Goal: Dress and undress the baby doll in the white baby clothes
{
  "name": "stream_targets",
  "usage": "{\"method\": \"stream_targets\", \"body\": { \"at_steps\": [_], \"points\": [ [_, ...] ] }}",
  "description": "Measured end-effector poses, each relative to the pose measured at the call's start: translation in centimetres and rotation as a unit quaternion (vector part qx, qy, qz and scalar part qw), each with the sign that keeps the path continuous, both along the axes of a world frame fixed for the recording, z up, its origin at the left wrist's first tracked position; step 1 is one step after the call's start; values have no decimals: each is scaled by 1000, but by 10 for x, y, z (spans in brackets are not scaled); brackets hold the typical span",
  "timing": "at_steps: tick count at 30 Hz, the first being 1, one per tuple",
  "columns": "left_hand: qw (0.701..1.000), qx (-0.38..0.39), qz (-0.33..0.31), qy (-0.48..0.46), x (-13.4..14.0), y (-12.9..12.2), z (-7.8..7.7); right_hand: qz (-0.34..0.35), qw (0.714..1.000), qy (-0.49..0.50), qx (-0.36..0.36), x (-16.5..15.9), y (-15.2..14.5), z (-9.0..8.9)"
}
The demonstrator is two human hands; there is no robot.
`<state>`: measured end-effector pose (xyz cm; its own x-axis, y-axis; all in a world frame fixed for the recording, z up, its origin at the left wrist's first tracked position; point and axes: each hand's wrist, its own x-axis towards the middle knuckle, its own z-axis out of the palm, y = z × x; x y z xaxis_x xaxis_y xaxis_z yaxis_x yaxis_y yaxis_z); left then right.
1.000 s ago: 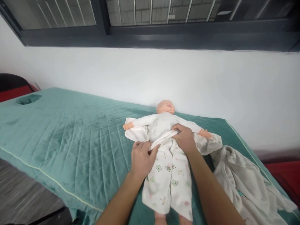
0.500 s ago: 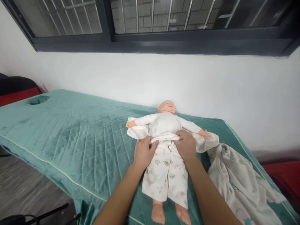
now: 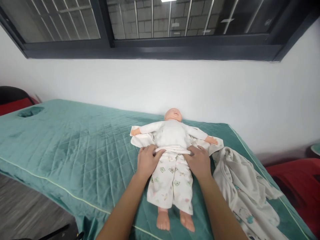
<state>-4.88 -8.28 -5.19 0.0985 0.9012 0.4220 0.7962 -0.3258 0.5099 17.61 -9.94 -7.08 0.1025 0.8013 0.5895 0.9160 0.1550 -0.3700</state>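
Note:
A baby doll (image 3: 173, 115) lies on its back, head toward the wall, arms spread wide. It wears a white top (image 3: 172, 133) and white patterned pants (image 3: 171, 180), with bare feet sticking out below. My left hand (image 3: 148, 161) pinches one side of the pants' waistband (image 3: 173, 150), thumb on top. On the other side, my right hand (image 3: 198, 161) grips the same waistband, its fingertips partly hidden by the cloth. Under the doll's arms spreads an opened white garment (image 3: 141, 141).
The doll rests on a bed with a green quilted cover (image 3: 87, 150). A crumpled white garment (image 3: 246, 186) lies right of the doll. Behind are a white wall (image 3: 120, 83) and a dark window frame (image 3: 160, 51). A red seat (image 3: 297, 186) stands beyond the bed's right edge.
The camera view has shifted, so the scene sits a little farther left. Both hands keep hold of the waistband; my right hand is slightly lower on it.

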Motion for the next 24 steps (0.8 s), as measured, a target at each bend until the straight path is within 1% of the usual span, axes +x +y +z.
{"method": "stream_targets", "body": {
  "at_steps": [2, 5, 9, 11, 14, 19, 24],
  "points": [
    [1000, -13, -11, -7, -1, 2, -1, 2, 999, -2, -33, 6, 3, -4],
    [998, -15, -50, -43, -2, 5, -1, 10, 998, 3, -66, 14, 6, -10],
    [982, 11, -124, -141, -3, 3, 1, 6, 995, 52, -88, 19, 8, -16],
    [976, 31, -137, -167, -3, 0, 2, 6, 991, 79, -111, 20, 9, -16],
    [980, 45, -120, -149, -2, -5, 2, 4, 986, 101, -132, 20, 10, -15],
    [993, 38, -74, -82, -1, -10, 2, 8, 990, 104, -95, 18, 11, -13],
    [994, 1, -61, -91, 1, -9, 0, -18, 992, 80, -99, 16, 10, -11]
  ]
}}
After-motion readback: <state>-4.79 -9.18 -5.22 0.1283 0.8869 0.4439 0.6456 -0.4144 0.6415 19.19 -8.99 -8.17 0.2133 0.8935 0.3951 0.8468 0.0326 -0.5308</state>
